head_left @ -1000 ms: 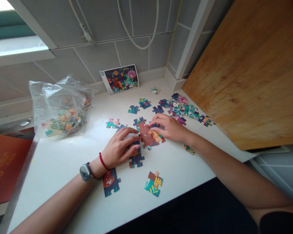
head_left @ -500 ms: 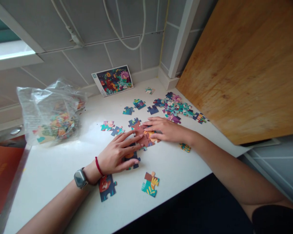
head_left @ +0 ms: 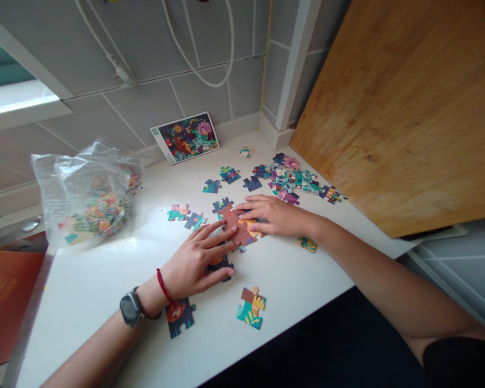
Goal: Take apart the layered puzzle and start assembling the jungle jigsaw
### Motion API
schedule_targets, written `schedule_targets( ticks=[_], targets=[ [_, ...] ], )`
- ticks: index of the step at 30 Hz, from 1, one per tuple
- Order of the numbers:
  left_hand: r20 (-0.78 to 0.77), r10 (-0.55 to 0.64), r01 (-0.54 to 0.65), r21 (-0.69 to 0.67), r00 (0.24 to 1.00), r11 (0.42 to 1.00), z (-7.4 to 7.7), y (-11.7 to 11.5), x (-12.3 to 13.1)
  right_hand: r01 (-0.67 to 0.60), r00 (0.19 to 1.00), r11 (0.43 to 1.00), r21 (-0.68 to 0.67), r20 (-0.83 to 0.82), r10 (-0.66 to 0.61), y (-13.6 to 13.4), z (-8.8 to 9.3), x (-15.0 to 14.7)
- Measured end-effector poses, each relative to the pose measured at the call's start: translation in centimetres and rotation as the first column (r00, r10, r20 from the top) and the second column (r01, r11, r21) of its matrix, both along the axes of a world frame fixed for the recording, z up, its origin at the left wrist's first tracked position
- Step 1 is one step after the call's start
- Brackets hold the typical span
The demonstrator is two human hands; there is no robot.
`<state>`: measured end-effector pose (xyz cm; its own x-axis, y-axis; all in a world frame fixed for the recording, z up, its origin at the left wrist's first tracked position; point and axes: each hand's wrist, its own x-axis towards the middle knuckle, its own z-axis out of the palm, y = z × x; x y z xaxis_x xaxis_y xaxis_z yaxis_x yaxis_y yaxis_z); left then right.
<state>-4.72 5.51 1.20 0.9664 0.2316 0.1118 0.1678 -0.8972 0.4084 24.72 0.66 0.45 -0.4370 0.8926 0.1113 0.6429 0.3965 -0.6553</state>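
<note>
Joined puzzle pieces (head_left: 238,230) in brown and orange lie flat near the middle of the white table (head_left: 105,302). My left hand (head_left: 196,258) rests on their left side with its fingers spread, partly covering a dark piece (head_left: 225,262). On their right side lies my right hand (head_left: 272,213), palm down, fingers outstretched. A red and dark blue piece (head_left: 180,317) sits just below my left wrist. Nearer the front edge is a teal and yellow piece (head_left: 251,308). What lies under both palms is hidden.
A clear plastic bag (head_left: 92,199) of pieces stands at the left. Behind, a picture card (head_left: 188,137) leans on the wall. Several loose pieces (head_left: 285,175) are heaped at the back right, beside a wooden board (head_left: 408,118). A yellow-leafed piece (head_left: 307,244) lies by my right forearm.
The camera view has shifted slightly. My left hand's fingers have slid a little on the pieces; my right hand stays in place on them.
</note>
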Motion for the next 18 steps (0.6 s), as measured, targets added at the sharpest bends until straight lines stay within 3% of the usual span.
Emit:
schedule_targets(
  ticks=[6,9,11,14,18],
  targets=[
    [0.033,0.007,-0.009,0.054,0.999,0.999,-0.3,0.1,-0.1,0.014,0.999,1.0,-0.01,-0.047,-0.015,-0.1,0.1,0.2],
    [0.172,0.13,-0.13,-0.011,0.976,0.991,-0.3,0.6,-0.2,0.016,0.998,1.0,0.002,-0.063,-0.016,-0.1,0.0,0.2],
    [0.286,0.275,-0.248,-0.127,0.918,0.96,-0.3,0.8,-0.4,0.046,0.994,0.998,0.031,-0.1,-0.043,0.0,-0.1,0.3],
    [0.366,0.479,-0.387,-0.298,0.798,0.873,-0.3,1.1,-0.5,0.199,0.965,0.973,0.117,-0.197,-0.174,0.3,0.0,0.6],
    [0.316,0.576,-0.417,-0.447,0.754,0.791,-0.4,1.3,-0.6,0.423,0.88,0.88,0.215,-0.33,-0.343,0.7,0.5,1.5]
  ],
)
